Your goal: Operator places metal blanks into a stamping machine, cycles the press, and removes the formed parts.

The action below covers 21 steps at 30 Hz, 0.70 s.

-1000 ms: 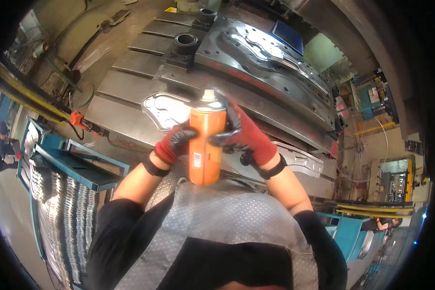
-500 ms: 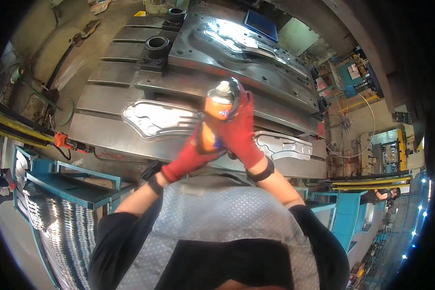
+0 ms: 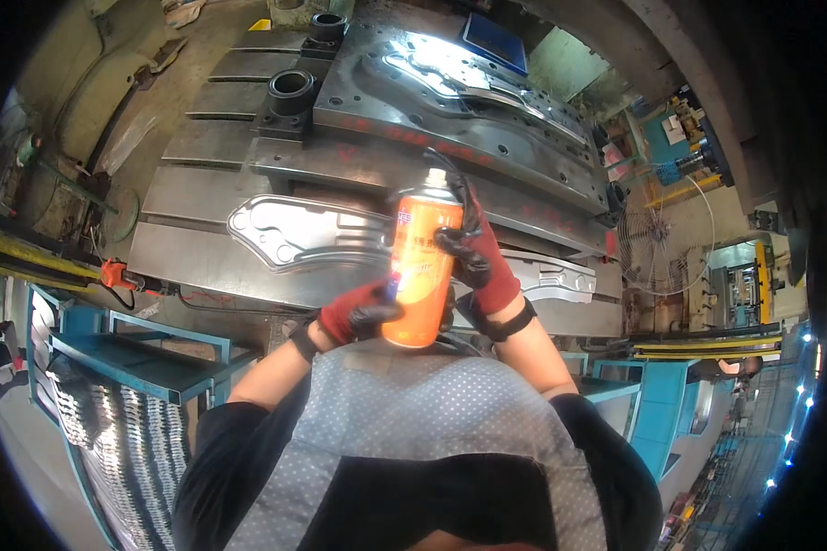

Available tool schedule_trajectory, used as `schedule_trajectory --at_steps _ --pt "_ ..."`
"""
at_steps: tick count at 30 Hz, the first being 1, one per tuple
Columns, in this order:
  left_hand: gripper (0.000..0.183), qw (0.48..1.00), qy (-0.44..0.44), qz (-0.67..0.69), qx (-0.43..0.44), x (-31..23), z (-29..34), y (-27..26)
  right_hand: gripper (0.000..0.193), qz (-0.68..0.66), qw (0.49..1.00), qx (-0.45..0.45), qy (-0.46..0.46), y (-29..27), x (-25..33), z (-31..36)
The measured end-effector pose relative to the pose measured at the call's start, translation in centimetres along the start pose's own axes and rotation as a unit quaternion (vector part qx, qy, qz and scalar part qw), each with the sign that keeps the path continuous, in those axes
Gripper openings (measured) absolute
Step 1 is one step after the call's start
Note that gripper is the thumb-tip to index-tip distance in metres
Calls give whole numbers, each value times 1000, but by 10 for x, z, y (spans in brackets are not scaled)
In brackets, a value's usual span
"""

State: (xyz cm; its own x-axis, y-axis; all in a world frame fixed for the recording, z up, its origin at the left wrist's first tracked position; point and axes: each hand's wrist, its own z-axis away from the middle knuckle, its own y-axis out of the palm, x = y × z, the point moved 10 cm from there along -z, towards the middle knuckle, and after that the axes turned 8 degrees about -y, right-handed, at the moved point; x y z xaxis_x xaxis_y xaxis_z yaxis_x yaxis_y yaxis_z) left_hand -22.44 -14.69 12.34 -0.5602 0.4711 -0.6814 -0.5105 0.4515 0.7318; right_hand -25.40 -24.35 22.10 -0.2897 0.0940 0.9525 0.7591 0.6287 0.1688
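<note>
Both hands wear red gloves with black palms and fingers. Between them stands an orange spray can [image 3: 421, 266], its white nozzle up and its front toward me. Around the can's upper right side wraps my right hand [image 3: 478, 248], closed, with one finger raised beside the nozzle. My left hand [image 3: 366, 310] is closed on the lower left side of the can, partly hidden behind it. Beyond the can lies a shiny stamped metal part [image 3: 294, 230] on the slotted press bed. Another silvery part [image 3: 556, 278] lies to the right, partly behind my right hand.
A large steel die [image 3: 413, 115] with a bright part on it fills the far side of the slotted bed [image 3: 179, 241]. Guide bushings [image 3: 291, 89] stand at its left. A wire fan [image 3: 657, 239] is at right; a blue cart [image 3: 124, 358] and stacked metal parts [image 3: 133, 450] are at left.
The can has turned, so its orange front now faces me. My left hand has shifted to its lower side, and both gloves have rotated to show their black palm sides.
</note>
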Motion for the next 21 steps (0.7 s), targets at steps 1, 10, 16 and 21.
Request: schedule_trajectory --at_steps 1,10,16,21 --pt "66 999 3 42 0 6 0 -5 77 -124 991 -8 46 4 -8 4" --pt "51 952 83 -218 -199 -1 -21 -40 78 165 979 -108 -48 -33 -14 -9" --pt "53 971 46 -175 -156 14 -28 -32 83 162 985 -16 56 -27 -40 -14" --pt "50 986 5 -101 -129 24 -28 -30 86 6 992 -1 128 -13 -63 -7"
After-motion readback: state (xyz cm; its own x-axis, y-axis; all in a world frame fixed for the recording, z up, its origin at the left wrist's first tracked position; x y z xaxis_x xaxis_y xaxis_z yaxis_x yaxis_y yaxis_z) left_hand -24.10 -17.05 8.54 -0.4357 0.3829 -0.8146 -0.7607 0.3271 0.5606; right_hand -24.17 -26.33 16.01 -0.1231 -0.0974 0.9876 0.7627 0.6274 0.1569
